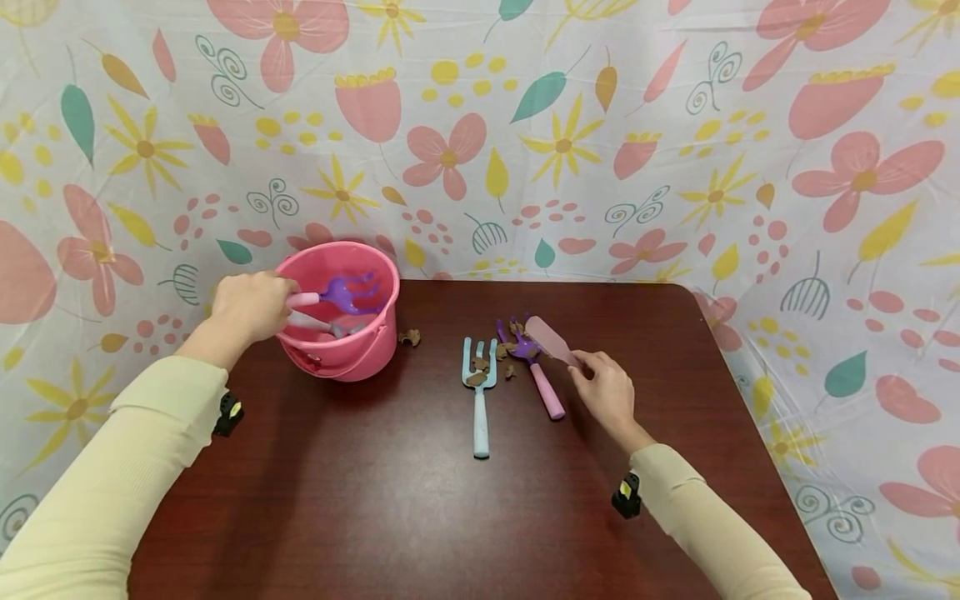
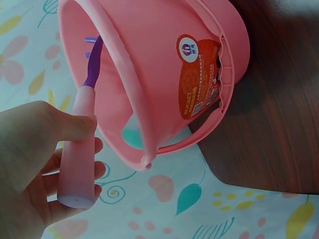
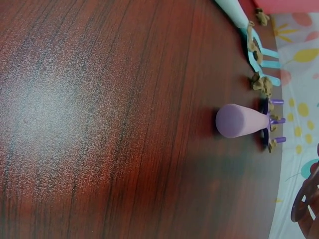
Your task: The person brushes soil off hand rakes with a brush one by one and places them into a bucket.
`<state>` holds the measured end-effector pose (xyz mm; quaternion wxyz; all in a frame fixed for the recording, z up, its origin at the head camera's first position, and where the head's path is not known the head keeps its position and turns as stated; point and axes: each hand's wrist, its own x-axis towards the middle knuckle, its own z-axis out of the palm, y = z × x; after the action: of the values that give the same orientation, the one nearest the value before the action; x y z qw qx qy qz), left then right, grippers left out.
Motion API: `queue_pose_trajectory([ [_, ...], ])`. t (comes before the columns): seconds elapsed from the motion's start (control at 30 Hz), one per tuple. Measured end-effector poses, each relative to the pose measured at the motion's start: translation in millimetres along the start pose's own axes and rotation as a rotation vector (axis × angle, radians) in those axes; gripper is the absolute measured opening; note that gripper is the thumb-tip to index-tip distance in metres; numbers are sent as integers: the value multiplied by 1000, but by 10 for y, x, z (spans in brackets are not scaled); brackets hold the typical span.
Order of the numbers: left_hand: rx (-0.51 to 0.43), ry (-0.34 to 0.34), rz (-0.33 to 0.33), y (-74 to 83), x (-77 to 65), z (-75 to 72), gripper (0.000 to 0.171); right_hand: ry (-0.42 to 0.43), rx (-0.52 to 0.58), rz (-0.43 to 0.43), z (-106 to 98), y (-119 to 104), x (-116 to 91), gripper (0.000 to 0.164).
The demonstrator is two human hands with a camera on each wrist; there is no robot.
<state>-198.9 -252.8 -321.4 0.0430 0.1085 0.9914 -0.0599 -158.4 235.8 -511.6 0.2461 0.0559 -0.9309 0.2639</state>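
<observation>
My left hand (image 1: 251, 307) grips the pink handle of a toy hand fork with a purple head (image 1: 348, 294), tilted over the mouth of the pink bucket (image 1: 360, 358). In the left wrist view, the thumb lies along the handle (image 2: 77, 154) and the purple tines are inside the rim. A pale-handled tool (image 1: 311, 322) with a grey head leans in the bucket below it. My right hand (image 1: 606, 392) pinches a flat pink spatula-like tool (image 1: 550, 340), its blade over a second purple fork (image 1: 525, 348) with a pink handle (image 3: 239, 121).
A light blue toy fork (image 1: 480, 400) lies mid-table, brown crumbly pieces (image 1: 478, 375) on its tines. More brown bits (image 1: 510, 372) lie around the purple fork, and one piece (image 1: 410, 337) sits beside the bucket. A flowered curtain (image 1: 562, 208) hangs behind the dark wooden table (image 1: 390, 517).
</observation>
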Motion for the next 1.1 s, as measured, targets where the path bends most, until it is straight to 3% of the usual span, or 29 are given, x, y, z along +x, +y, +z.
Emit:
queue_pose_trajectory([
  [0.67, -17, -41, 13, 69, 55, 52, 26, -14, -6, -7, 23, -3, -10, 25],
  [1.1, -80, -21, 3, 73, 30, 145, 30, -29, -15, -3, 12, 14, -37, 25],
])
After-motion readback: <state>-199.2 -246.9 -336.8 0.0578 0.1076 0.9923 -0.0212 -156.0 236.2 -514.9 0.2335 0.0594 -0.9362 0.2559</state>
